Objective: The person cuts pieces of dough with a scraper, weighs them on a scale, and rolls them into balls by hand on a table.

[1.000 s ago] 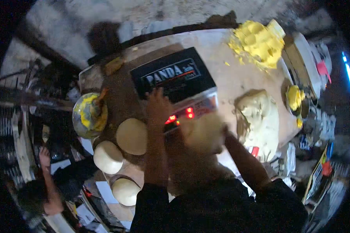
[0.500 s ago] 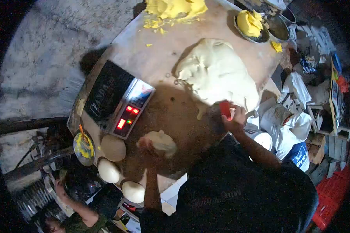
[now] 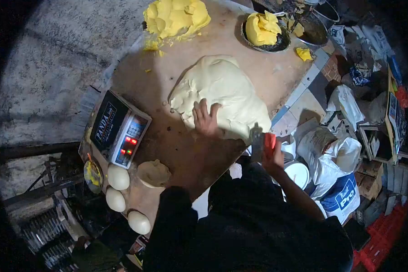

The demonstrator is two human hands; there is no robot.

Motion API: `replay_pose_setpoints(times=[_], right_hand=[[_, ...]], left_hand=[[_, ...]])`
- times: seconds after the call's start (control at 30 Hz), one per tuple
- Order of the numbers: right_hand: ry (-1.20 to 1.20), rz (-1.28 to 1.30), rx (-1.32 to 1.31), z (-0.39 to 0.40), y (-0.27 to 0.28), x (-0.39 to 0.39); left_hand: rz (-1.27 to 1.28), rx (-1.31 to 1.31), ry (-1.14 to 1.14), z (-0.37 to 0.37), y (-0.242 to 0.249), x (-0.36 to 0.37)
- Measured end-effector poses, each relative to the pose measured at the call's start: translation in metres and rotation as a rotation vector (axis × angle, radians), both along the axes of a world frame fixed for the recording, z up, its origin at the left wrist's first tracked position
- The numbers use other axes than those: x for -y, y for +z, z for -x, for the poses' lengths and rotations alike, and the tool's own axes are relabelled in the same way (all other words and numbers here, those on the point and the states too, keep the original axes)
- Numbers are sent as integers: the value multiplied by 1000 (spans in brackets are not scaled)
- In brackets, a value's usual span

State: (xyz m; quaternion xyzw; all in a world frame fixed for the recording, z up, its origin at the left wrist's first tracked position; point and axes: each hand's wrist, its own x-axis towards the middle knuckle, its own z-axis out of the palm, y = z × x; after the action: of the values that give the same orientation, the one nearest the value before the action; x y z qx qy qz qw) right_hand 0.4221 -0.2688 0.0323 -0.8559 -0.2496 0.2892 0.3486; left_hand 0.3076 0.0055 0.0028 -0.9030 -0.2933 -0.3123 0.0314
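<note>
A large, soft mass of pale dough [image 3: 229,86] lies on the wooden table [image 3: 167,72]. My left hand [image 3: 206,120] rests on its near side with fingers spread. By the dough's lower right corner, my right hand [image 3: 274,161] grips the red handle of a dough scraper [image 3: 269,144]; the flat blade points left at the table's edge. A smaller, rough piece of dough [image 3: 154,173] sits in shadow near my left forearm, touched by neither hand. Left of it, several smooth dough balls [image 3: 118,177] line the table's edge.
A digital scale [image 3: 118,129] with lit red digits stands at the left. Yellow fat [image 3: 177,18] is heaped at the back, with more in a dark bowl [image 3: 276,45]. A bowl with yellow smears [image 3: 93,174] sits at the left edge. Sacks [image 3: 342,192] and a white bucket [image 3: 297,175] crowd the right.
My left hand has left the small dough piece and moved up and right onto the large dough. My right hand has drawn the scraper back to the dough's edge. The view has shifted.
</note>
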Motion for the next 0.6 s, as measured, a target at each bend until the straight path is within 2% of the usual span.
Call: replay_pose_setpoints(times=[0.03, 0.07, 0.1, 0.13, 0.17, 0.2, 0.23, 0.27, 0.33, 0.47, 0.53, 0.6], right_hand=[[87, -181, 219, -10, -4, -6], [117, -161, 254, -10, 28, -30], [163, -319, 368, -9, 39, -58], [190, -276, 240, 1, 70, -90], [272, -311, 272, 4, 53, -120], [320, -138, 179, 21, 74, -152], [532, 58, 318, 35, 62, -175], [649, 38, 390, 51, 44, -186], [648, 50, 395, 74, 13, -176], [763, 232, 415, 65, -7, -138], [740, 182, 471, 78, 42, -157], [747, 94, 509, 81, 26, -206]], left_hand=[[164, -66, 28, -1, 9, 5], [320, -134, 69, -2, 18, 10], [450, -163, 43, 5, 9, 1], [578, -185, 22, 17, 4, -2], [610, -125, 2, 28, 22, 3], [645, -86, -5, 41, 28, 5], [696, -32, -8, 62, 28, 14], [762, 19, 1, 87, 26, 24], [904, 128, 33, 137, 14, 49], [1225, 348, 145, 220, -7, 102], [1289, 430, 197, 244, -14, 122], [1268, 446, 248, 253, -27, 141]])
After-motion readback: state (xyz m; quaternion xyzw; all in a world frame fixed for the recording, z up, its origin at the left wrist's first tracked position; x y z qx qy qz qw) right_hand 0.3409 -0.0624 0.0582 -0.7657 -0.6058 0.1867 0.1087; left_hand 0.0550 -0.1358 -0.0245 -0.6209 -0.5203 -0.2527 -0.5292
